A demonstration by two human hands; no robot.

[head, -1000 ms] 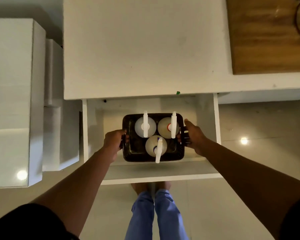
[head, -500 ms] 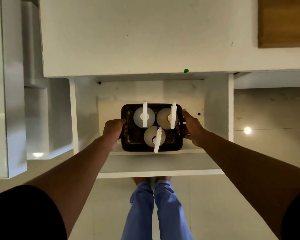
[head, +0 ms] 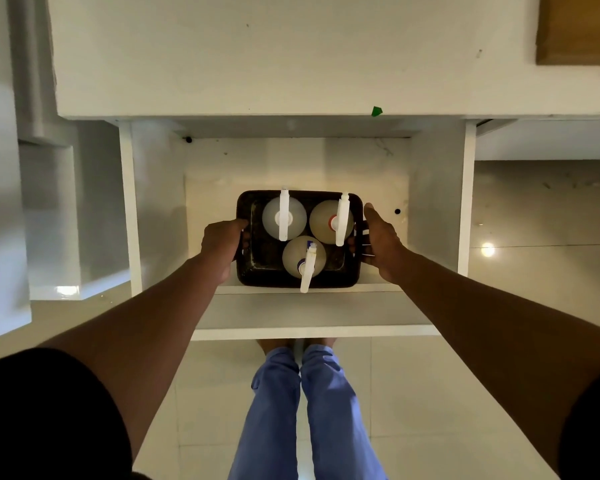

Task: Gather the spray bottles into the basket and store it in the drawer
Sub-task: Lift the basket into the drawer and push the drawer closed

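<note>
At the far left, white cabinet blocks (head: 49,209) are standing on the glossy tiled floor (head: 534,220), beside the open white drawer (head: 127,202). Inside the drawer, the left hand (head: 222,245) is curling closed around the left end of the black basket (head: 246,275), fingers wrapping over its rim. The basket is sitting low in the drawer, close against the front panel, level and facing up. Three spray bottles are standing upright in it: a clear white-topped spray bottle (head: 284,216) at the back left, a paler bottle with a blue collar (head: 303,259) at the front middle, its trigger head reaching over the basket's front rim, and a yellowish bottle with a red collar (head: 331,221) at the back right. The three are packed touching one another. The right hand (head: 378,242) is gripping the basket's right handle, thumb lying along the outer edge. Above the drawer, the white bench (head: 257,64) is carrying a wooden board (head: 575,29) at its far right. Below, blue trouser legs (head: 302,410) are showing.
</note>
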